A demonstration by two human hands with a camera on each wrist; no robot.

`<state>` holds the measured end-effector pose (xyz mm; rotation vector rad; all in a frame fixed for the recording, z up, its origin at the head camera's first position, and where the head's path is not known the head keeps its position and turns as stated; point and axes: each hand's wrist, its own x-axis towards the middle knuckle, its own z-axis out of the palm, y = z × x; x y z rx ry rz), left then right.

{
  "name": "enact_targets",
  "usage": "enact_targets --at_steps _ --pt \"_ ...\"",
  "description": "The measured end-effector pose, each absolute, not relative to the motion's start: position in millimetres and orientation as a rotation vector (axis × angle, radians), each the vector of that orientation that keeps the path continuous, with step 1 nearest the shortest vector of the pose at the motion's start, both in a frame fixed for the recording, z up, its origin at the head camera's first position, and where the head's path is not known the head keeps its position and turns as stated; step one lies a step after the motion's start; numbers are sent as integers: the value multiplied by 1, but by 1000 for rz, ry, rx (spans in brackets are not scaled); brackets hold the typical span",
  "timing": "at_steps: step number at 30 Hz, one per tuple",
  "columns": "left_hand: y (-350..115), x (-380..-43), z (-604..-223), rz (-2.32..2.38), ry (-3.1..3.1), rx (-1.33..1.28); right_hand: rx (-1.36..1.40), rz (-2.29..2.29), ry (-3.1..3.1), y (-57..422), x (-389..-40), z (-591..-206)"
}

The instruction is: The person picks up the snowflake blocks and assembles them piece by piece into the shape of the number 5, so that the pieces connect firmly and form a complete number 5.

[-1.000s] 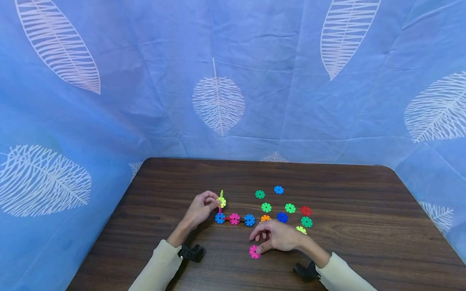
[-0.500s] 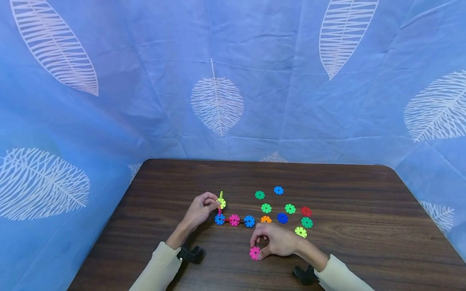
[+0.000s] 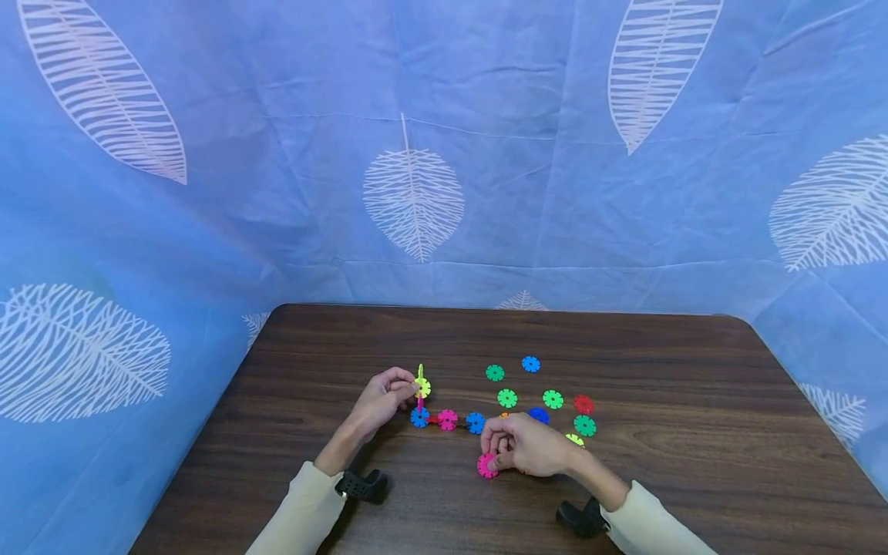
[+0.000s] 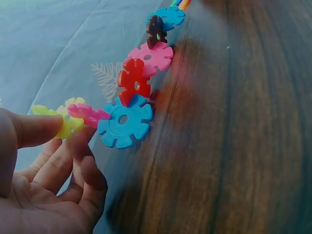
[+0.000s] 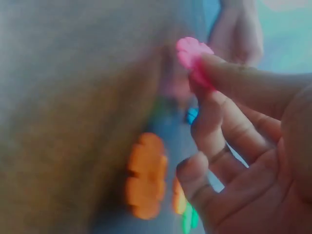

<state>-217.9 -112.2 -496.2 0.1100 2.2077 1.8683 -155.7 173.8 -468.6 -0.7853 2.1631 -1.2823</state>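
A chain of notched plastic flower discs lies in front of my left hand (image 3: 378, 397). My left thumb and fingers pinch its yellow disc (image 4: 72, 127) at one end. From there it runs through a pink disc (image 4: 85, 113), a blue disc (image 4: 126, 122), a red disc (image 4: 134, 80), another pink disc (image 4: 155, 57) and a dark brown disc (image 4: 155, 31) to a second blue disc (image 3: 475, 423). Between thumb and index finger, my right hand (image 3: 530, 445) holds a loose pink disc (image 5: 189, 52), near the chain's right end. Its other fingers are curled loosely below.
Loose discs lie to the right: green (image 3: 507, 398), light blue (image 3: 530, 364), red (image 3: 583, 404) and several more. My right hand partly covers an orange disc (image 5: 146, 178) and a yellow one (image 3: 574, 439). A blue leaf-print cloth (image 3: 520, 193) hangs behind the wooden table (image 3: 659, 370).
My right index finger has closed onto the loose pink disc against the thumb. That hand has moved slightly forward with it, over the orange disc. My left hand has hardly moved.
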Motion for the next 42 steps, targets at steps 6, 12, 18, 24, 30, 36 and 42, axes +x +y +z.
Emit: enact_targets --at_steps 6,12,18,24,30,36,42 --pt "-114 -222 -497 1889 2079 76 -692 -1485 2206 177 -179 -459" --pt "-117 -224 -496 1909 2027 51 -545 -1662 2250 174 -202 -450" --pt "-117 -223 -492 1911 1998 101 -437 -1777 2236 161 -216 -444" --pt "-117 -223 -489 1882 1959 182 -412 -1876 2187 144 -227 -446" --pt "-117 -225 -485 1811 1940 255 -355 -1945 2191 130 -235 -450" --pt "-115 -226 -483 1756 1993 285 -358 -1961 2202 117 -239 -454" --pt "-112 -227 -480 1707 2022 308 -378 -1923 2245 111 -240 -454"
